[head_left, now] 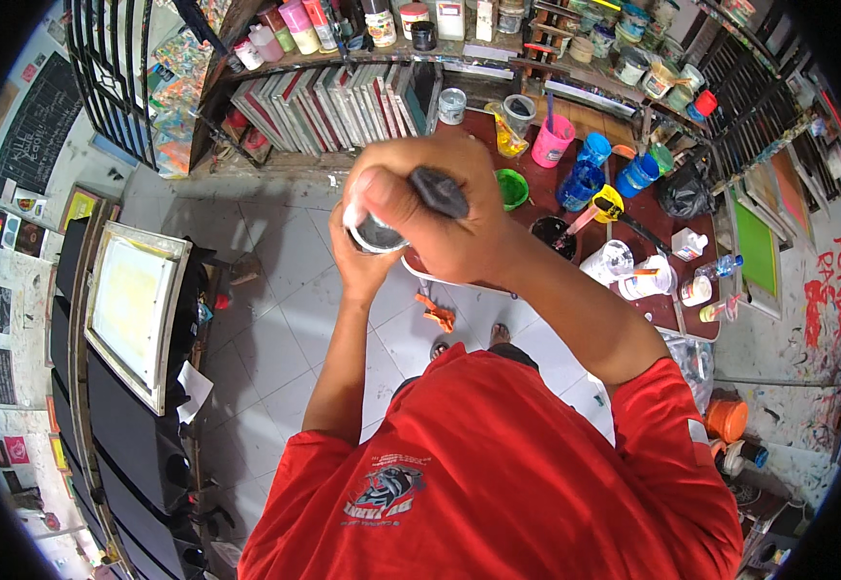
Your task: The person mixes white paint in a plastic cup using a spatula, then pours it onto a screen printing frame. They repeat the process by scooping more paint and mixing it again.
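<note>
Grasping a dark grey thing (pixel 440 191), my right hand (pixel 459 184) stands just right of the white-rimmed container (pixel 374 246), which my left hand (pixel 358 271) holds (its long axis I cannot tell).

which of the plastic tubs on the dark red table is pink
The bright pink plastic tub with a blue stick standing in it, left of the blue plastic tubs; no other there is pink.

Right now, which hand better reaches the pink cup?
Right, probably: the right hand is nearer the pink cup, though closed around a dark grey object. The left hand holds the white-rimmed container, farther off.
</note>
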Available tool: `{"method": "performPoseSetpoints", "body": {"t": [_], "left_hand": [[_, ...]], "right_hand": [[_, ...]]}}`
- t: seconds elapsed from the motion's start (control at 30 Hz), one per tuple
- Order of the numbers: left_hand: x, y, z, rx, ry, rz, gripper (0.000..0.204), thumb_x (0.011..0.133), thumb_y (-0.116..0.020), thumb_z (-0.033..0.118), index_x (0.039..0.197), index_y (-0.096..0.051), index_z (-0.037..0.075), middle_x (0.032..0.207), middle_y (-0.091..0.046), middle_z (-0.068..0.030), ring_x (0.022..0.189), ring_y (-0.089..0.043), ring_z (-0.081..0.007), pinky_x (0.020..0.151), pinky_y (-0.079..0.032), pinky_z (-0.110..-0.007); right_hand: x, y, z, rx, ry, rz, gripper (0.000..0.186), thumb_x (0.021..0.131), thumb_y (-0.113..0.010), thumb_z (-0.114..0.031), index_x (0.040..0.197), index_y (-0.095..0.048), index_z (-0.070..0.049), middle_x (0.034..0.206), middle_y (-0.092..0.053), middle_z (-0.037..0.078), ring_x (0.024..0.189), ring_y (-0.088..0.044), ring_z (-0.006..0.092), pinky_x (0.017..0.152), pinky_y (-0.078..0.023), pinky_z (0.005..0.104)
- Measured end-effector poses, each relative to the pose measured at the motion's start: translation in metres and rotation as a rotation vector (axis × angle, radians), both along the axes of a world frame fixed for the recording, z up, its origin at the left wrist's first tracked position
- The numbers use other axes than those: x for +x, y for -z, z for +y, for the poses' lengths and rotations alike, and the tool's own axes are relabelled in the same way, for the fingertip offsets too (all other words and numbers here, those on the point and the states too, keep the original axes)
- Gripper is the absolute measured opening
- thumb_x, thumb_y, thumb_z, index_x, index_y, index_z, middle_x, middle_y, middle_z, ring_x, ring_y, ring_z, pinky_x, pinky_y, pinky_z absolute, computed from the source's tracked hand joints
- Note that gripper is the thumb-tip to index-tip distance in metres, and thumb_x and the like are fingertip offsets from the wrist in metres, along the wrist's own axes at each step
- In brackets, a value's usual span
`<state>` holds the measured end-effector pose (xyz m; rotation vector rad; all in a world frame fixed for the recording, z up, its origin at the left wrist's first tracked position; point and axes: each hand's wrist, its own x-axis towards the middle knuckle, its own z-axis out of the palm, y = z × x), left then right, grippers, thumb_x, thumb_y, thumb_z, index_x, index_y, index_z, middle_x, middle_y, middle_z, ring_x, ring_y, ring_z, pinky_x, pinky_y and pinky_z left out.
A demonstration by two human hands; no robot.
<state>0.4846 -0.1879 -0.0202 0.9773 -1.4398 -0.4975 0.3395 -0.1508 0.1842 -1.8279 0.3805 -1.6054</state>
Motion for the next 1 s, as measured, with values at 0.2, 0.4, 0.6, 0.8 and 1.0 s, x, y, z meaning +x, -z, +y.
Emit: {"method": "performPoseSetpoints", "body": {"t": [0.2, 0.4, 0.6, 0.8, 1.0], "left_hand": [[-0.002, -0.012, -0.005, -0.125, 0.104, -0.086, 0.097, 0.056, -0.093, 0.029, 0.133, -0.039, 0.004, 0.132, -0.049, -0.0145, 0.118, -0.053, -0.0287, 0.101, -0.042, -0.040], [0.002, -0.003, -0.009, 0.041, 0.108, 0.206, 0.087, 0.064, -0.089, 0.020, 0.132, -0.038, 0.003, 0.133, -0.048, -0.0153, 0.122, -0.050, -0.0277, 0.104, -0.040, -0.040], [0.007, -0.020, -0.008, -0.053, 0.062, -0.115, 0.087, 0.064, -0.088, 0.018, 0.134, -0.038, 0.002, 0.130, -0.052, -0.0172, 0.120, -0.052, -0.0297, 0.104, -0.041, -0.040], [0.010, -0.031, -0.009, -0.189, 0.036, -0.424, 0.083, 0.058, -0.087, 0.028, 0.130, -0.052, 0.005, 0.128, -0.054, -0.0168, 0.122, -0.049, -0.0362, 0.103, -0.041, -0.045], [0.007, -0.014, -0.012, -0.122, 0.050, -0.205, 0.090, 0.051, -0.090, 0.025, 0.129, -0.050, 0.004, 0.134, -0.050, -0.0194, 0.124, -0.048, -0.0377, 0.104, -0.041, -0.047]], "right_hand": [[-0.006, -0.012, 0.003, 0.074, -0.198, -0.109, 0.024, 0.095, -0.063, -0.023, 0.084, -0.066, -0.001, 0.071, -0.067, 0.005, 0.065, -0.063, 0.0108, 0.057, -0.047, 0.0287], [-0.007, -0.026, 0.007, -0.325, -0.313, 0.336, 0.014, 0.088, -0.068, -0.017, 0.082, -0.065, -0.005, 0.072, -0.067, 0.008, 0.062, -0.065, 0.0241, 0.057, -0.048, 0.0304], [-0.021, -0.024, -0.002, -0.187, -0.330, 0.019, 0.010, 0.087, -0.068, -0.012, 0.082, -0.066, -0.003, 0.071, -0.068, 0.006, 0.064, -0.067, 0.0183, 0.059, -0.050, 0.0292], [-0.009, -0.015, -0.004, -0.120, -0.337, 0.343, 0.021, 0.090, -0.067, -0.023, 0.083, -0.066, -0.003, 0.068, -0.065, 0.007, 0.066, -0.065, 0.0187, 0.066, -0.050, 0.0307], [-0.023, -0.024, -0.003, -0.029, -0.291, 0.122, 0.017, 0.091, -0.065, -0.018, 0.083, -0.065, -0.002, 0.071, -0.066, 0.008, 0.068, -0.065, 0.0197, 0.065, -0.050, 0.0301]]}}
